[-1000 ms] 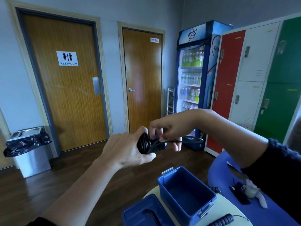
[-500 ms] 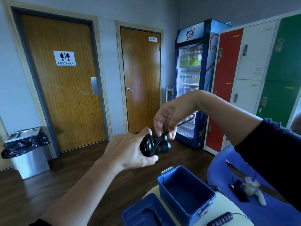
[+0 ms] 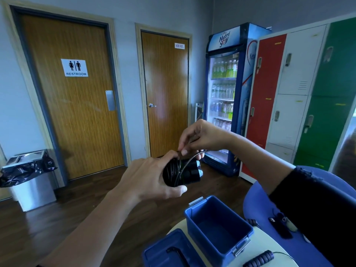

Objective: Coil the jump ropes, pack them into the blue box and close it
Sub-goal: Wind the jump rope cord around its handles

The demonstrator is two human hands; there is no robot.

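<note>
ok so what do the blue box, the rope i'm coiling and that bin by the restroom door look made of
Blue box: probably moulded plastic, matt, evenly coloured, with pale clip latches.
Jump rope: thin glossy black cord, likely PVC or coated cable, given its highlights and tight loops.
Bin: brushed metal by its grey sheen, lined with a black plastic bag.

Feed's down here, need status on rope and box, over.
Left hand grips coiled black jump rope. Right hand pinches its loose cord above the coil. Blue plastic box open, blue lid off beside it. Nothing blocking box.
</note>
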